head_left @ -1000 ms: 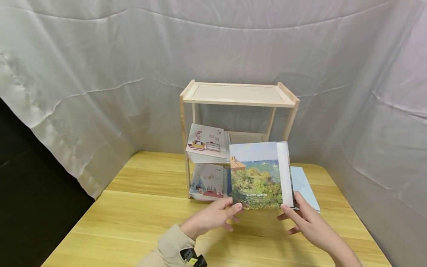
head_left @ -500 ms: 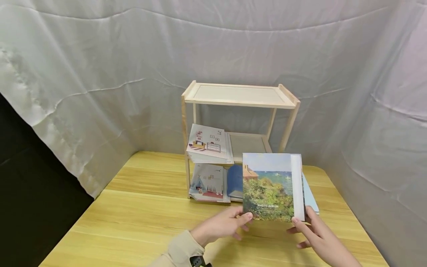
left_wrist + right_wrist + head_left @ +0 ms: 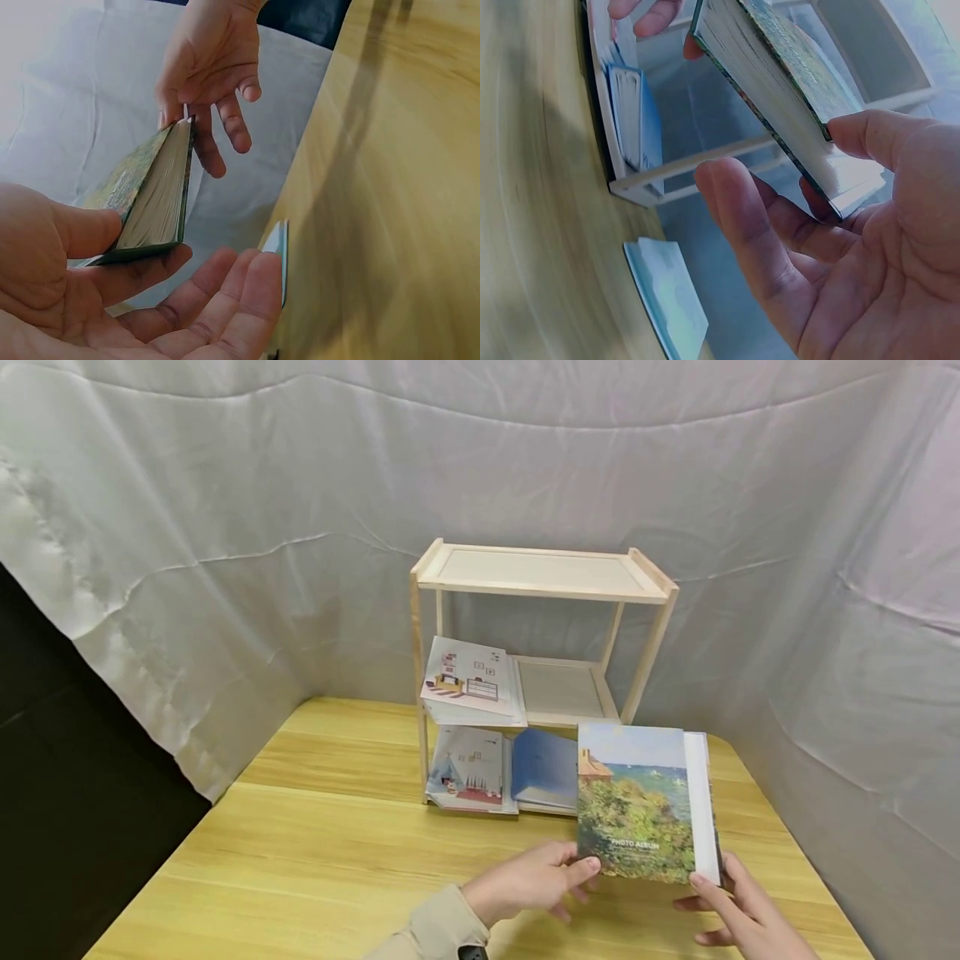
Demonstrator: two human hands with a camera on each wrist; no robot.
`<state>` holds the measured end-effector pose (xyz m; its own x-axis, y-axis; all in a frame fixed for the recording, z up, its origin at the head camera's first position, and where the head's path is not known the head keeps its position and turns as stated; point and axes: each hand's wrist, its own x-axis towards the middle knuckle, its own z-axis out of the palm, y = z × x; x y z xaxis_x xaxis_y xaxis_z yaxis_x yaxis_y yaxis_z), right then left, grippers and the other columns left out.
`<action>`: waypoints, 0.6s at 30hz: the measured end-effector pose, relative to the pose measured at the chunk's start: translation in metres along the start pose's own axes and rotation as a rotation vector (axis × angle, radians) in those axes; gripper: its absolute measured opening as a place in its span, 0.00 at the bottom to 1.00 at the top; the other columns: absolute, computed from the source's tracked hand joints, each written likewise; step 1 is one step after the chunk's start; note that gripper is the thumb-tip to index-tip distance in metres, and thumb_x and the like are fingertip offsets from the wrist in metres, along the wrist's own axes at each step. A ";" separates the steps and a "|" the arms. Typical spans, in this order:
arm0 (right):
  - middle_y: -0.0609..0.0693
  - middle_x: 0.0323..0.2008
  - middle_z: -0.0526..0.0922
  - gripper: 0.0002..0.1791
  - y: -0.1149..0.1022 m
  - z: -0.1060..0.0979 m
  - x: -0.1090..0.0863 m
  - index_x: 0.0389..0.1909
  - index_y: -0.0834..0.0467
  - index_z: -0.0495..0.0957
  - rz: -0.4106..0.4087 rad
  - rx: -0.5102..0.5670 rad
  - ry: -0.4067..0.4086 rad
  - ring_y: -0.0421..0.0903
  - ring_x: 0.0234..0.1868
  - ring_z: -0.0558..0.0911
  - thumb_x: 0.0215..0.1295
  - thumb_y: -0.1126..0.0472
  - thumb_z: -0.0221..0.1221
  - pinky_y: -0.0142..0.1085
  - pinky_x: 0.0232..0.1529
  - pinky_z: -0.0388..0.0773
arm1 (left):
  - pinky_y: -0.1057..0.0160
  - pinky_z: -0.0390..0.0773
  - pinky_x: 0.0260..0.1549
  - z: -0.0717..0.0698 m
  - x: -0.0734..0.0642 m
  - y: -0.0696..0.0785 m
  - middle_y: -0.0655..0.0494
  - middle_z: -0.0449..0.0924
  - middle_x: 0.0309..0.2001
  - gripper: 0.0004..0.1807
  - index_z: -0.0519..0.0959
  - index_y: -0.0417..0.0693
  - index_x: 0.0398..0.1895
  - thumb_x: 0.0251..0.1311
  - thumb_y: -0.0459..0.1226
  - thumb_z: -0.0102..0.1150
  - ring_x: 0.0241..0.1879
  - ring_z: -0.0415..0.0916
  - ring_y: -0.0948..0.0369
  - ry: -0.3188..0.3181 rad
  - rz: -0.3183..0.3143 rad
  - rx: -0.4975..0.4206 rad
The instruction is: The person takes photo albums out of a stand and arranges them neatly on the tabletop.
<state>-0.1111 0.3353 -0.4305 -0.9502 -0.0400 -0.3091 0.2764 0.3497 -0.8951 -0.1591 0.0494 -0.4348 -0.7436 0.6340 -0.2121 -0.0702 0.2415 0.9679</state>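
Held up above the table is a photo album (image 3: 633, 810) with a painted seaside cover and a white strip along its right side. My left hand (image 3: 528, 883) pinches its lower left corner, thumb on the cover and a finger behind. At the lower right corner my right hand (image 3: 750, 910) pinches it the same way. In the left wrist view the album's page edges (image 3: 157, 195) face the camera, between both hands. The right wrist view shows the right thumb (image 3: 870, 139) on the cover and fingers underneath.
A wooden shelf (image 3: 540, 572) stands at the back of the table (image 3: 300, 860). Picture-covered books (image 3: 472, 681) lie on its middle level. Below are another illustrated book (image 3: 468, 768) and a blue album (image 3: 543, 768). A light blue book (image 3: 671, 300) lies on the table right of the shelf.
Both hands have carried the photo album right and down, toward the person. The blue album on the lower shelf has come into sight, while the light blue book is now hidden in the head view.
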 end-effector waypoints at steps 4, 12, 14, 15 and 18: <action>0.71 0.65 0.63 0.35 0.010 -0.007 0.001 0.71 0.63 0.42 -0.017 0.001 -0.011 0.54 0.53 0.85 0.80 0.45 0.46 0.51 0.41 0.86 | 0.54 0.86 0.33 0.008 0.006 -0.002 0.53 0.83 0.43 0.15 0.78 0.45 0.42 0.75 0.47 0.50 0.44 0.83 0.51 -0.002 -0.021 -0.015; 0.74 0.67 0.61 0.40 0.028 -0.016 0.002 0.73 0.63 0.40 0.024 0.033 0.020 0.53 0.51 0.85 0.78 0.43 0.48 0.50 0.41 0.86 | 0.55 0.86 0.30 0.024 0.018 -0.005 0.50 0.82 0.40 0.13 0.76 0.47 0.41 0.74 0.47 0.51 0.38 0.82 0.56 -0.002 -0.063 -0.070; 0.72 0.69 0.56 0.43 0.034 -0.020 0.000 0.74 0.61 0.37 0.046 0.066 -0.011 0.54 0.54 0.83 0.77 0.41 0.48 0.50 0.44 0.85 | 0.54 0.86 0.31 0.027 0.020 -0.005 0.50 0.82 0.40 0.13 0.76 0.47 0.40 0.74 0.46 0.51 0.37 0.81 0.56 -0.001 -0.068 -0.070; 0.72 0.70 0.55 0.44 0.038 -0.022 -0.001 0.75 0.61 0.36 0.053 0.082 -0.027 0.55 0.55 0.82 0.77 0.40 0.48 0.51 0.46 0.85 | 0.53 0.86 0.31 0.029 0.021 -0.005 0.50 0.82 0.40 0.12 0.76 0.47 0.40 0.74 0.46 0.51 0.37 0.82 0.56 -0.003 -0.071 -0.067; 0.69 0.73 0.44 0.46 0.047 -0.030 -0.005 0.75 0.57 0.28 0.070 0.101 -0.128 0.57 0.59 0.78 0.77 0.41 0.48 0.52 0.51 0.84 | 0.51 0.86 0.32 0.033 0.023 -0.005 0.50 0.82 0.40 0.13 0.77 0.48 0.42 0.75 0.47 0.51 0.37 0.83 0.53 -0.027 -0.078 -0.059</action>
<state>-0.0978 0.3801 -0.4609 -0.9037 -0.1399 -0.4046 0.3607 0.2603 -0.8956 -0.1544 0.0869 -0.4491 -0.7165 0.6347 -0.2895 -0.1662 0.2477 0.9545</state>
